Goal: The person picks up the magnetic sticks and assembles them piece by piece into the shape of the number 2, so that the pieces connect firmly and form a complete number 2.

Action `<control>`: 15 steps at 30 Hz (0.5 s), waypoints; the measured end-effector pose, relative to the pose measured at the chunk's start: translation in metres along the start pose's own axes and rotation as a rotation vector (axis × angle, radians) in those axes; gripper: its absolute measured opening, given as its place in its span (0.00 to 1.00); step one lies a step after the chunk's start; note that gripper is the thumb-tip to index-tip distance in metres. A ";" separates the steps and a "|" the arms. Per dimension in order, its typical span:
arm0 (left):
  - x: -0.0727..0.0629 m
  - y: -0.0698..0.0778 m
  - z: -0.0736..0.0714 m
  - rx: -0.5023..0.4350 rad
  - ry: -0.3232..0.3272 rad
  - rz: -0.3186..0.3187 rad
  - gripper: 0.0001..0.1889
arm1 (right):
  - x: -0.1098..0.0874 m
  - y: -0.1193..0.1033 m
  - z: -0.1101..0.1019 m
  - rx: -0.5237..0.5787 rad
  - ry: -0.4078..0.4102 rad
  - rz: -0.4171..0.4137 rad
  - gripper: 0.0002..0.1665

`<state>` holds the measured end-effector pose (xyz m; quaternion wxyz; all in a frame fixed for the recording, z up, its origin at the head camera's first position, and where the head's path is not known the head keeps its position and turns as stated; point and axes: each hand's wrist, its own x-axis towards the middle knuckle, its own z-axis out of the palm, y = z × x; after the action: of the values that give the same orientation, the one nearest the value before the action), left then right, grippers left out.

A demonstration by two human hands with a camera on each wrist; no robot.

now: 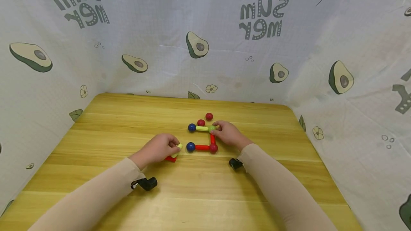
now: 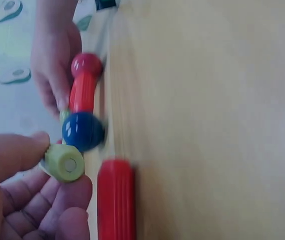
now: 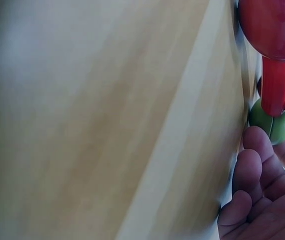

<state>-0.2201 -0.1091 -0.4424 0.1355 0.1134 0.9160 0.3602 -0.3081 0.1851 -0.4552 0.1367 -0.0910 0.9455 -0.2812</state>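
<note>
Yellow-green rod (image 2: 65, 162) is pinched by the left hand (image 1: 159, 149) near the closer blue ball (image 1: 191, 147); the green ball (image 1: 211, 129) is grasped by the right hand (image 1: 226, 133). Its red rod (image 1: 213, 139) could be detached by a tug.

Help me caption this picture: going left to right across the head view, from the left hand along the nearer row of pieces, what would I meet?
Left hand → yellow-green stick in its pinch → nearer blue ball → sideways red stick → nearest red ball.
</note>
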 end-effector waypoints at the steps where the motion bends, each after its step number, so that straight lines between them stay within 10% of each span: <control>1: -0.001 0.002 0.002 -0.009 0.000 -0.010 0.11 | 0.000 0.000 0.000 -0.002 -0.001 -0.001 0.29; 15: -0.012 0.024 0.027 -0.069 0.043 -0.116 0.11 | 0.004 0.000 0.000 -0.023 0.000 -0.010 0.29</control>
<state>-0.1969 -0.0787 -0.4421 0.1405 0.0476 0.9108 0.3854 -0.3123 0.1841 -0.4557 0.1342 -0.0971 0.9482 -0.2712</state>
